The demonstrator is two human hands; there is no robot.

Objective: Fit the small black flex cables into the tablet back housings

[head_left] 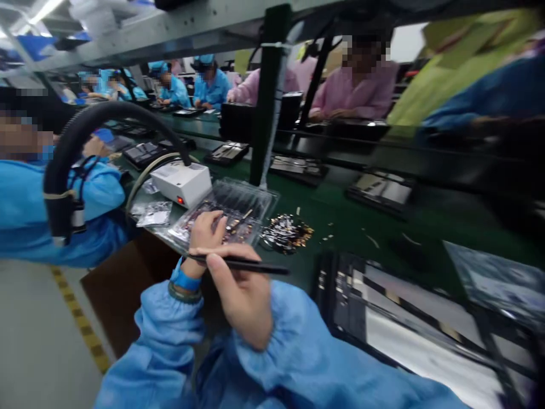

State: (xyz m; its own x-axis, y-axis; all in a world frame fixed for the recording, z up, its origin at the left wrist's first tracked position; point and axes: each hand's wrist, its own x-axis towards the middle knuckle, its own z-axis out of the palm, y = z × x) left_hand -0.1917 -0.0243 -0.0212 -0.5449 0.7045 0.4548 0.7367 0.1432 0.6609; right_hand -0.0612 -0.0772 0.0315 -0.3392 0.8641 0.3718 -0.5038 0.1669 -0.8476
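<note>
- Green bench [323, 199], with co-workers [355, 91] beyond its far edge.
- Along its near edge, a clear plastic tray [238, 194] holds small parts [244, 232], presumably for easy reach; over it the left hand [208, 228] curls, any grip unclear.
- Right hand [244, 289] grips black tweezers [255, 264] crosswise, perhaps keeping them ready.
- Print on the white box [181, 183] is unreadable.
</note>
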